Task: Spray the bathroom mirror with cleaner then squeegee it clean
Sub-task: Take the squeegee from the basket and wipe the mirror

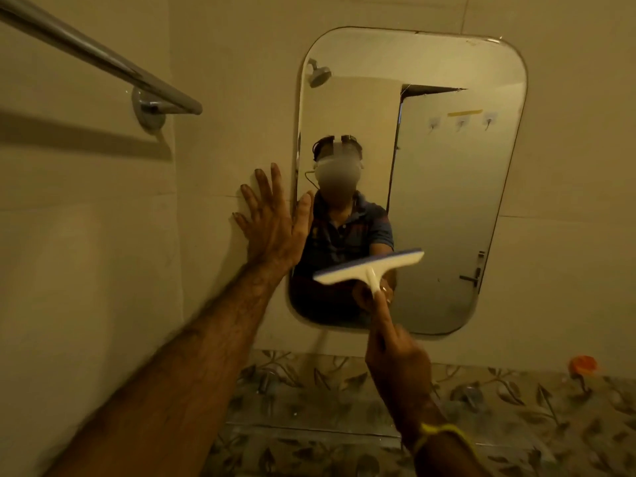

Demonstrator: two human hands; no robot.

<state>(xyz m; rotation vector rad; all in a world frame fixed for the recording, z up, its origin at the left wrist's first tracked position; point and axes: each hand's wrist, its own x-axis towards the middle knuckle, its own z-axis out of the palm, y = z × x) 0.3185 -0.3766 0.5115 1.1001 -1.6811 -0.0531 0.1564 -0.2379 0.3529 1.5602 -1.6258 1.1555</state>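
Observation:
A tall bathroom mirror (pixel 447 208) with rounded corners hangs on the beige tiled wall. My right hand (pixel 395 356) grips the handle of a white squeegee (pixel 370 266) with a blue blade. Its head lies tilted against the lower left part of the glass. My left hand (pixel 272 222) is spread flat on the wall at the mirror's left edge, the thumb over the frame. No spray bottle is in view.
A chrome towel bar (pixel 103 60) juts from the wall at the upper left. Below the mirror runs a band of leaf-patterned tiles (pixel 499 407), with a small orange object (pixel 582 364) at the right. The mirror reflects a person, a shower head and a door.

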